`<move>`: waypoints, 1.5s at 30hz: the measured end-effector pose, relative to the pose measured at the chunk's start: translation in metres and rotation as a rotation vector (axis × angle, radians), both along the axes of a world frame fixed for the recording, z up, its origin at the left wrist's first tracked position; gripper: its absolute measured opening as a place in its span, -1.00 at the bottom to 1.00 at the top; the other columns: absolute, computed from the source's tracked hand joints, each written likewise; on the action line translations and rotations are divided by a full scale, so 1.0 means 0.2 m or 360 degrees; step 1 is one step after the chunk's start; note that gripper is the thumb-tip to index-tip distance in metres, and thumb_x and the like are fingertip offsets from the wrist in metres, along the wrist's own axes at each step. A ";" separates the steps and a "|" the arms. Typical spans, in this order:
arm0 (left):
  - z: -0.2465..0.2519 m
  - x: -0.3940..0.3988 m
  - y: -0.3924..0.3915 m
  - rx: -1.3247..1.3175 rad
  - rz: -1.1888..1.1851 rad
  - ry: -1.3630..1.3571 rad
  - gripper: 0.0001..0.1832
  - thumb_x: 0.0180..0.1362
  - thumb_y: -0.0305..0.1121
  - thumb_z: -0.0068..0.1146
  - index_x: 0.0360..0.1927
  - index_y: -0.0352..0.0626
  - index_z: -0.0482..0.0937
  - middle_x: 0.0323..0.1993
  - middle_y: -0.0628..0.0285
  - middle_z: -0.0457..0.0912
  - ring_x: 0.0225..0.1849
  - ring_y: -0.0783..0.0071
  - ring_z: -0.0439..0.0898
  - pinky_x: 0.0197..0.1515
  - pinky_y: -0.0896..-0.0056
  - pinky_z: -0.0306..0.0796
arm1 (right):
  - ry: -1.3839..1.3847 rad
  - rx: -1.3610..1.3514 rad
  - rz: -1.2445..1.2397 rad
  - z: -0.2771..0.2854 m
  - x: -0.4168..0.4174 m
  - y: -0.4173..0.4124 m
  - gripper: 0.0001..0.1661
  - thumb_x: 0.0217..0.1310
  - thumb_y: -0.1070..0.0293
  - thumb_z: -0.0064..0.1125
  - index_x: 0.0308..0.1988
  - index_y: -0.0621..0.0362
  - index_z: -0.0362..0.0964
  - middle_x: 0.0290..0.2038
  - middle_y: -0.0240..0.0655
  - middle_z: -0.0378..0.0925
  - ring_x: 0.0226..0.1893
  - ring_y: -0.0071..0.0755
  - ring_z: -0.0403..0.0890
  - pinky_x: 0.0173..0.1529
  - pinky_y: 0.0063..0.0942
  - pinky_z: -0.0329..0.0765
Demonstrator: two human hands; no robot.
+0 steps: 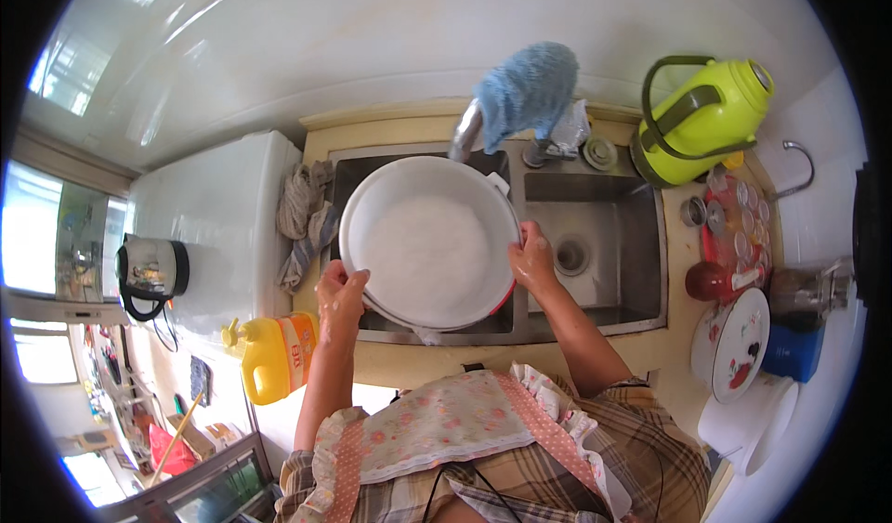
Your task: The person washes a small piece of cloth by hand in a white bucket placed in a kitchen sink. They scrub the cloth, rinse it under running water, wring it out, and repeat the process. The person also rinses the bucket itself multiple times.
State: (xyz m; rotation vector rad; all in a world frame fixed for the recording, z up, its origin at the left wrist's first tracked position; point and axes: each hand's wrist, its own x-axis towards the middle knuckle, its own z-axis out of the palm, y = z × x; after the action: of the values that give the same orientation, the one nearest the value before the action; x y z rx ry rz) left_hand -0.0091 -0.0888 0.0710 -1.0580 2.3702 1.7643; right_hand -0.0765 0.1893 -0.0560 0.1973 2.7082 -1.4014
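A large white basin (426, 168) with white suds (428, 251) in it is over the left bowl of a steel double sink (517, 293). My left hand (341, 300) grips its rim at the lower left. On the opposite side my right hand (535, 257) holds the rim at the right. Bits of foam cling to both hands. A red edge shows beneath the basin's lower right rim; what it belongs to is hidden. Behind the basin, a light blue cloth (529, 91) hangs over the faucet, whose metal spout (465, 131) points down toward the basin.
At the left stand a yellow pump jug (275, 359), crumpled rags (301, 209) and an electric kettle (153, 276) on a white appliance (209, 237). Along the right are a lime-green thermos (704, 119), a red bottle (707, 281), a lidded enamel pot (740, 345) and a white container (742, 422).
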 end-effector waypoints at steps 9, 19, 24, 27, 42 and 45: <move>0.36 0.08 0.24 0.0067 -0.0322 0.0256 -0.72 0.19 -0.22 0.03 -0.52 -0.19 0.43 -0.71 0.37 0.40 -0.71 0.69 0.38 -0.67 0.65 0.25 | -0.0043 -0.0506 -0.0118 0.07 0.24 0.22 -0.68 0.10 0.45 0.01 -0.10 0.32 0.31 -0.32 -0.10 0.55 -0.33 -0.19 0.57 -0.18 -0.34 0.48; 0.49 0.04 0.68 0.0010 -0.0825 0.0222 -0.77 0.21 -0.34 0.04 -0.51 -0.21 0.40 -0.70 0.37 0.41 -0.72 0.67 0.41 -0.68 0.69 0.26 | -0.0078 -0.0747 -0.0306 -0.10 0.43 0.49 -0.67 0.11 0.46 -0.09 -0.10 0.37 0.35 -0.26 -0.10 0.56 -0.23 -0.25 0.56 -0.12 -0.34 0.46; 0.53 -0.02 0.86 -0.0074 -0.1009 0.0184 -0.66 0.07 -0.31 0.29 -0.58 -0.24 0.37 -0.72 0.34 0.44 -0.69 0.70 0.37 -0.65 0.61 0.27 | -0.0034 -0.0733 -0.0135 -0.22 0.43 0.53 -0.65 0.09 0.50 -0.16 -0.11 0.42 0.36 -0.21 0.06 0.55 -0.15 -0.03 0.57 -0.05 -0.25 0.45; 0.49 -0.04 0.91 -0.0258 -0.1057 0.0234 -0.65 0.04 -0.30 0.32 -0.59 -0.24 0.36 -0.74 0.33 0.43 -0.69 0.68 0.32 -0.63 0.58 0.23 | -0.0208 -0.0471 -0.0065 -0.10 0.44 0.54 -0.65 0.09 0.50 -0.18 -0.12 0.42 0.36 -0.21 0.08 0.54 -0.15 0.03 0.57 -0.05 -0.24 0.45; 0.51 -0.06 1.25 -0.0897 -0.1363 0.0545 -0.56 -0.08 -0.13 0.36 -0.65 -0.17 0.32 -0.80 0.22 0.39 -0.75 0.27 0.39 -0.62 0.34 0.28 | -0.0119 -0.2201 -0.0272 -0.14 0.37 0.53 -0.59 0.31 0.29 -0.09 0.08 0.25 0.32 -0.04 -0.25 0.51 -0.06 -0.36 0.54 0.00 -0.43 0.48; 0.48 -0.02 1.31 -0.0951 -0.1461 0.0638 -0.55 -0.08 -0.11 0.35 -0.64 -0.17 0.32 -0.79 0.20 0.40 -0.74 0.19 0.41 -0.62 0.30 0.29 | -0.0258 -0.2490 -0.0117 -0.05 0.38 0.52 -0.55 0.29 0.25 -0.04 0.10 0.23 0.30 -0.01 -0.26 0.48 -0.03 -0.35 0.51 0.04 -0.41 0.46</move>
State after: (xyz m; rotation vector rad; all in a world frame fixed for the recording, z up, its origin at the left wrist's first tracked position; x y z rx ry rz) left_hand -0.0133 0.1740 0.1677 0.4750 2.9256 0.9990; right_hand -0.0006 0.2931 -0.0658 0.2269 0.8657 -2.7486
